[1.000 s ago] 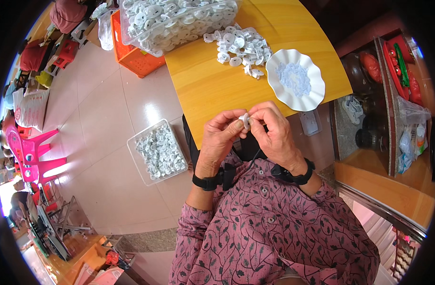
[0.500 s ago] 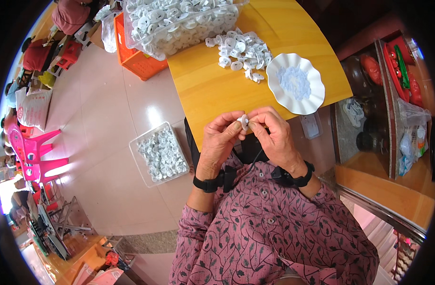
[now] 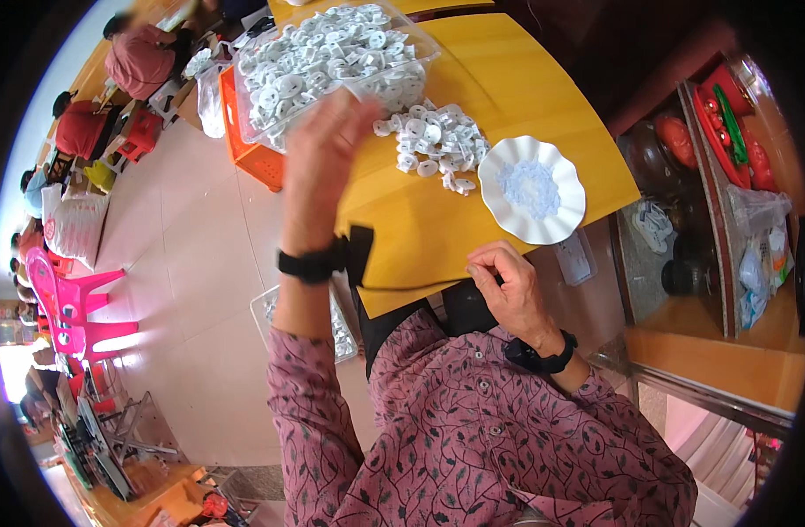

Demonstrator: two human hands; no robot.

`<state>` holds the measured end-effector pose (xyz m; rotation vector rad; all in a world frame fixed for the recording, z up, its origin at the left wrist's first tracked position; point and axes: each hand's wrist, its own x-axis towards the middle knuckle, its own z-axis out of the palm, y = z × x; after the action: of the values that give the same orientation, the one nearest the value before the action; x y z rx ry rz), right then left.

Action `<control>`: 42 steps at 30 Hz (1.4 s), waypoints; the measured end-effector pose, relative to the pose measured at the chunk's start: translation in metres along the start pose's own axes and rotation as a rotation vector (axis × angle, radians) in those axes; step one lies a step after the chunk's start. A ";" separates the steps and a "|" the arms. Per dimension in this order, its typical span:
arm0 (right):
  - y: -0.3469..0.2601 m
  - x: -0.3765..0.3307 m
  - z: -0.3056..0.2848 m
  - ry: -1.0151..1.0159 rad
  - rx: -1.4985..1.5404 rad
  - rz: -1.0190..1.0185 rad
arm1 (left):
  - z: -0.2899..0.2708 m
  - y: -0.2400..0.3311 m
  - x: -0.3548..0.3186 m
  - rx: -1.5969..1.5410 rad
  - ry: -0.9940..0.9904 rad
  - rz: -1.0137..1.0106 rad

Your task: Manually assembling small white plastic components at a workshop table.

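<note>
My left hand (image 3: 325,162) is raised and motion-blurred over the yellow table (image 3: 420,237), fingers stretched toward the loose pile of white round parts (image 3: 433,145) and the clear bin (image 3: 323,53) full of the same parts. Nothing shows in it. My right hand (image 3: 508,290) rests at the table's near edge with its fingers curled in; I see no part in it. A white scalloped plate (image 3: 508,221) holding small pale blue bits lies just beyond the right hand.
An orange crate (image 3: 253,154) stands on the floor left of the table. A clear tray of white parts (image 3: 266,307) lies on the floor, partly behind my left forearm. Pink chairs (image 3: 73,299) and seated people are far left. A shelf (image 3: 718,202) with red items is right.
Both hands were together at my chest pinching a small white part. Now the left hand has swung up and away toward the pile, and the right hand stays low at the table edge.
</note>
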<state>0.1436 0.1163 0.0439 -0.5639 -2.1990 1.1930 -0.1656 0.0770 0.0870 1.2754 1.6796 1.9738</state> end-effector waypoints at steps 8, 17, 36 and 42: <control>0.024 0.001 -0.019 0.235 -0.180 -0.035 | 0.034 0.011 -0.006 -0.349 0.062 -0.367; 0.052 0.018 -0.042 0.145 -0.791 -0.013 | 0.097 -0.030 -0.060 0.379 -0.245 -0.324; 0.068 0.013 -0.048 0.185 -0.566 -0.050 | 0.076 -0.034 -0.099 0.537 -0.318 -0.312; 0.068 0.012 -0.048 0.188 -0.557 -0.057 | 0.078 -0.024 -0.101 0.482 -0.279 -0.410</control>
<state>0.1728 0.1879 0.0099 -0.7902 -2.3549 0.4602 -0.0566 0.0682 0.0168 1.1517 2.1284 1.1450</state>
